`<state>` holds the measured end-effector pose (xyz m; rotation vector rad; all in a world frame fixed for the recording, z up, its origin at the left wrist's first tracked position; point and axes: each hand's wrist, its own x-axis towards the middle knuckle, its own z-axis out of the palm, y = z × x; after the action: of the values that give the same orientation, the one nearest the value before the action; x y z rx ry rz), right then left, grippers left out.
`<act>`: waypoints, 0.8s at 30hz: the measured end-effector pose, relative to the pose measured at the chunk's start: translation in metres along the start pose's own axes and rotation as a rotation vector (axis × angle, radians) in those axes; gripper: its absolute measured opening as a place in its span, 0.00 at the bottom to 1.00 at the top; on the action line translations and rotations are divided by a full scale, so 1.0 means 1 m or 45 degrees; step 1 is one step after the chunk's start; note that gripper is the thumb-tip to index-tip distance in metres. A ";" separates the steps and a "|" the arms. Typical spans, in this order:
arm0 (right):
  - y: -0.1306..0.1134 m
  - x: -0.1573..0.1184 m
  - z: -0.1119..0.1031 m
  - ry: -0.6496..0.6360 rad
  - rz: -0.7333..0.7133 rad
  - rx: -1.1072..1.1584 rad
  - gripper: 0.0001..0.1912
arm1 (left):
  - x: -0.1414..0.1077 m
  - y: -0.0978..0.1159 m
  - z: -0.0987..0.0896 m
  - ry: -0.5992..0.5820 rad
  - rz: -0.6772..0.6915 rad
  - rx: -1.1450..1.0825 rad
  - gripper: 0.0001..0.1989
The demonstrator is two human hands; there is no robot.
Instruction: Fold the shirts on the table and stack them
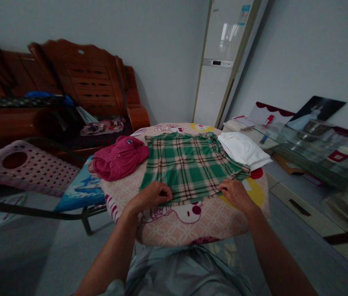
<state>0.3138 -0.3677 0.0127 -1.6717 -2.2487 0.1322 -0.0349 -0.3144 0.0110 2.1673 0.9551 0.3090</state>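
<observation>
Green plaid shirt (189,166) spread flat on the desk (174,224), long axis running away from you, near hem directly under both hands. Your left hand (153,196) is curled shut, pinching the hem's left end; your right hand (235,193) lies half-closed on its right end. Pink garment (118,158) left, white garment (243,150) right

Both forearms bare, reaching forward from 6 o'clock, wrists level. Left hand (151,195) at 11 o'clock, fingers curled under, knuckles up, pinching closed. Right hand (236,194) at 1 o'clock, palm down, fingers bent, tips pressed low
</observation>
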 end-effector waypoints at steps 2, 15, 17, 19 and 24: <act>0.000 -0.002 -0.001 -0.023 0.007 -0.018 0.14 | -0.001 0.001 -0.001 0.014 -0.007 -0.023 0.08; -0.006 -0.006 -0.011 -0.217 0.052 -0.234 0.15 | -0.004 0.001 -0.002 -0.105 -0.001 -0.110 0.07; -0.012 -0.005 -0.011 -0.182 0.077 -0.264 0.14 | -0.006 0.004 -0.008 -0.105 0.016 -0.098 0.09; -0.021 -0.001 -0.009 -0.087 0.095 -0.238 0.14 | -0.009 0.005 -0.017 0.025 -0.050 -0.013 0.13; -0.062 0.019 0.009 0.013 -0.092 -0.012 0.16 | -0.016 -0.012 -0.036 0.599 -0.580 0.500 0.13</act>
<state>0.2495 -0.3681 0.0245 -1.5898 -2.3027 0.0955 -0.0695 -0.3010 0.0286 2.1712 1.8693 0.4450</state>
